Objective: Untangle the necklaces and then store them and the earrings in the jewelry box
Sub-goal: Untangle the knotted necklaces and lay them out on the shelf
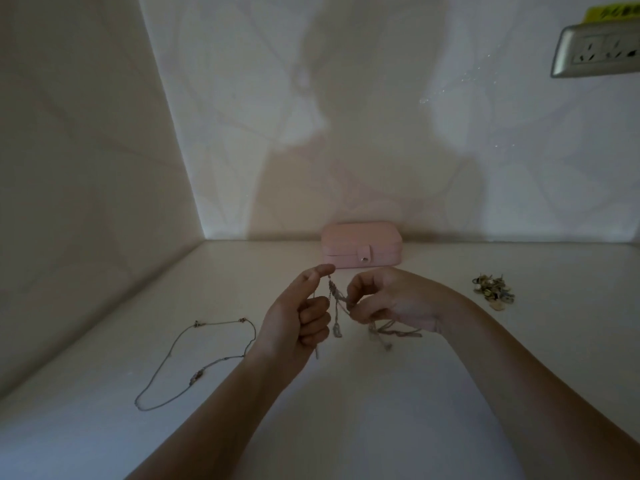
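Both my hands hold a tangle of thin silver necklaces (337,301) above the white table. My left hand (299,317) pinches one end of a chain between thumb and forefinger, its other fingers curled. My right hand (384,297) grips the bunch from the right, and loops and loose ends hang below it. A single necklace (194,365) lies spread in a loop on the table at the left. The pink jewelry box (362,245) stands closed against the back wall, its snap tab facing me. A small pile of earrings (493,291) sits at the right.
The white table (346,410) meets a wall at the back and a side wall at the left. A metal wall socket (595,50) is mounted at the upper right. My forearms reach in from the bottom edge.
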Action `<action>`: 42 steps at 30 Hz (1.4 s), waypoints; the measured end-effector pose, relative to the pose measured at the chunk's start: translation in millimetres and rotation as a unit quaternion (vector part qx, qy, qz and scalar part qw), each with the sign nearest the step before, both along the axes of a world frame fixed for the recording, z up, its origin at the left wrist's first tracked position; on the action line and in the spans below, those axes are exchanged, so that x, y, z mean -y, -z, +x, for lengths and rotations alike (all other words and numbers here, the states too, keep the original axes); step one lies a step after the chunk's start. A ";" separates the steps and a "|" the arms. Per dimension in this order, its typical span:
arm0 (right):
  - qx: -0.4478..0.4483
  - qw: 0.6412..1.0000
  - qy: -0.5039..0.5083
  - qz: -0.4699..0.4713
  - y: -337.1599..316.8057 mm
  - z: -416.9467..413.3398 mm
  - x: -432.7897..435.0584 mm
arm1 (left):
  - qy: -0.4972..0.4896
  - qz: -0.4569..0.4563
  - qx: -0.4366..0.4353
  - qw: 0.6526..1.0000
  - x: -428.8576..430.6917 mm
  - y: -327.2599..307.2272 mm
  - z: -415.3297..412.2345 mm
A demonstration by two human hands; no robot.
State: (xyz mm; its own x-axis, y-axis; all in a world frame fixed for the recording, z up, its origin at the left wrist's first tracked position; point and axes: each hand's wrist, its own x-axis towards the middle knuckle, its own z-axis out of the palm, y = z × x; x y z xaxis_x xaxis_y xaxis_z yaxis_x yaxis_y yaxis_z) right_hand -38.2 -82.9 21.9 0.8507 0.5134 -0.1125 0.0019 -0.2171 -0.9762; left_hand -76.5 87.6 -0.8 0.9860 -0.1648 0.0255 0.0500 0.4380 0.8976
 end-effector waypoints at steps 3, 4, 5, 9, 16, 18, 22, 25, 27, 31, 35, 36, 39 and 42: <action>0.008 1.000 -0.026 -0.004 -0.6 -3.1 -0.2 | 0.016 -0.004 0.009 1.000 -1.2 -0.2 0.2; 0.025 0.999 -0.024 -0.012 -0.8 -3.9 -1.2 | 0.021 -0.005 0.012 1.000 -1.6 -0.6 0.0; 0.046 0.999 -0.020 -0.014 -1.2 -5.2 -3.5 | 0.026 -0.003 0.015 1.000 -1.7 -1.1 -0.3; 0.074 0.997 0.017 0.017 2.6 -2.0 -6.9 | 0.035 0.012 0.032 0.999 -3.2 -2.1 1.7; 0.023 0.997 0.048 0.058 5.4 1.2 -6.2 | -0.052 0.146 0.097 0.983 -10.5 1.2 8.0; 0.025 0.997 0.053 0.056 4.8 0.9 -6.4 | -0.070 0.193 0.112 0.972 -10.8 2.3 9.0; 0.036 0.997 0.053 0.043 5.9 1.3 -6.7 | -0.070 0.216 0.112 0.967 -11.7 5.0 11.4; 0.033 0.997 0.058 0.037 6.4 1.8 -7.2 | -0.068 0.215 0.110 0.968 -11.8 3.5 10.9; 0.024 0.997 0.061 0.046 7.4 3.1 -6.8 | -0.079 0.224 0.111 0.965 -11.9 2.3 10.2; -0.006 0.993 0.069 0.093 9.6 6.0 -4.6 | -0.083 0.215 0.113 0.966 -13.5 1.5 9.9; -0.031 0.989 0.068 0.126 9.9 8.6 -3.8 | -0.083 0.200 0.131 0.967 -12.6 0.1 8.3; -0.034 0.988 0.074 0.129 10.7 10.1 -2.7 | -0.088 0.199 0.131 0.967 -13.2 -0.6 8.5; -0.058 0.982 0.085 0.160 10.2 12.4 -0.2 | -0.104 0.189 0.129 0.968 -16.1 -3.4 8.4; -0.109 0.961 0.085 0.241 8.1 11.6 -1.2 | -0.118 0.174 0.122 0.970 -17.2 -5.3 7.9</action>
State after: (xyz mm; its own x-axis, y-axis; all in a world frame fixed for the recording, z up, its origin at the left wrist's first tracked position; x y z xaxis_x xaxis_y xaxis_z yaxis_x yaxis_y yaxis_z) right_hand -26.5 -81.7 13.8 0.9105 0.4054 -0.0812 -0.2089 0.2817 -0.9365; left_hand -68.6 104.8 4.4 0.9689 0.0235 0.2462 -0.2473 0.0795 0.9657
